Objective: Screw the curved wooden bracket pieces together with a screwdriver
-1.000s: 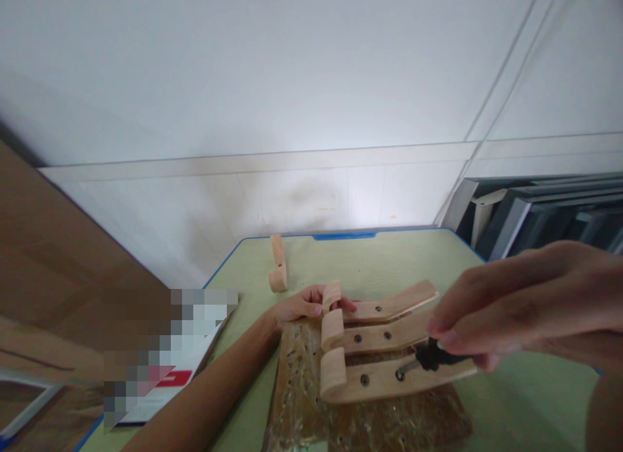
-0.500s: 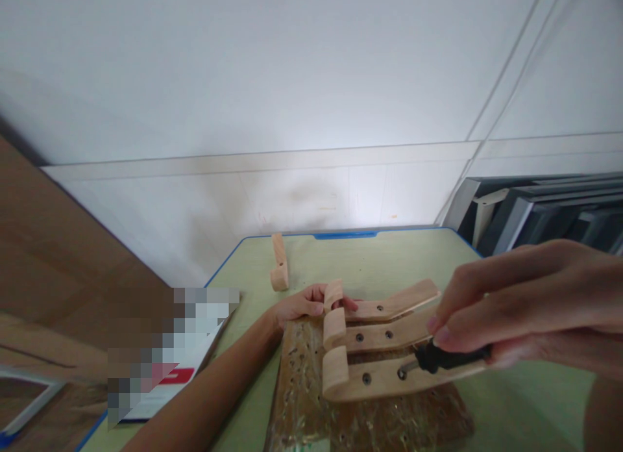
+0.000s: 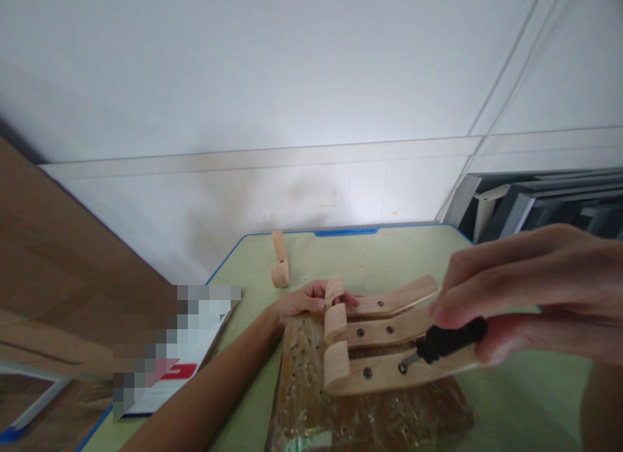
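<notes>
Three curved wooden hooks [image 3: 374, 373] lie side by side over a brown board wrapped in clear tape [image 3: 302, 400], which is full of small holes. Dark screws [image 3: 361, 333] sit in their flat shanks. My right hand [image 3: 525, 289] grips a short black-handled screwdriver [image 3: 450, 339] between thumb and fingers. Its metal tip meets the second screw [image 3: 403, 367] of the nearest hook. My left hand [image 3: 311, 299] is closed around the curled end of the farthest hook [image 3: 335, 289], its fingertips showing beyond it.
A loose wooden hook [image 3: 279, 263] lies toward the back of the pale green table [image 3: 389, 251], which has a blue edge. Left of my forearm is a partly blurred white sheet or booklet [image 3: 170, 380]. Dark flat panels [image 3: 574, 199] lean by the white wall at right.
My right thumb has drawn back and its fingers have shifted, so more of the black handle shows. The tip stays at the same screw. My left hand keeps its place.
</notes>
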`<state>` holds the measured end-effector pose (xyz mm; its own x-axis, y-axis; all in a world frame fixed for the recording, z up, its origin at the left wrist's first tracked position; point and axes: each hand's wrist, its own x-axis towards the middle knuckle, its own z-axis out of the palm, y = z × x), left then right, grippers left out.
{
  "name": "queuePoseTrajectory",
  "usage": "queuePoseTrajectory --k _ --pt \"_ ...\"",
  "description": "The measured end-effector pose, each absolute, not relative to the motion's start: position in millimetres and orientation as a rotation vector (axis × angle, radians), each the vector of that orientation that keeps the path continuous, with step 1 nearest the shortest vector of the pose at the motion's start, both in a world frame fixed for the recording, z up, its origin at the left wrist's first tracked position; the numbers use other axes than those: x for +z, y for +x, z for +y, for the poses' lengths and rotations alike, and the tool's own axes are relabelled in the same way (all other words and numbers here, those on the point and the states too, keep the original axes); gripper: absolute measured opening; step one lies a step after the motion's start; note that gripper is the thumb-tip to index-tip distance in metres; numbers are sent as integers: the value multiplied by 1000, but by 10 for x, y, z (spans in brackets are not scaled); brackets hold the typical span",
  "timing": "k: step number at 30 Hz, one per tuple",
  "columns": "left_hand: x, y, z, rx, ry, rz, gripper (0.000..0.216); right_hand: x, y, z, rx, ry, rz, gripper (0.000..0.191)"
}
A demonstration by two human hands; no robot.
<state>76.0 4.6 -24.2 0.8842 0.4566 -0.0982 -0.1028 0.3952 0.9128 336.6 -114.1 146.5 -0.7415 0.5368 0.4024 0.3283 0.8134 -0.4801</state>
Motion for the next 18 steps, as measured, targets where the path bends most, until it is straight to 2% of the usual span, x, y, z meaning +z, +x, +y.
queuePoseTrajectory --k 18 --pt "-263 763 36 393 1104 330 36 1441 3335 -1167 372 -710 -2476 14"
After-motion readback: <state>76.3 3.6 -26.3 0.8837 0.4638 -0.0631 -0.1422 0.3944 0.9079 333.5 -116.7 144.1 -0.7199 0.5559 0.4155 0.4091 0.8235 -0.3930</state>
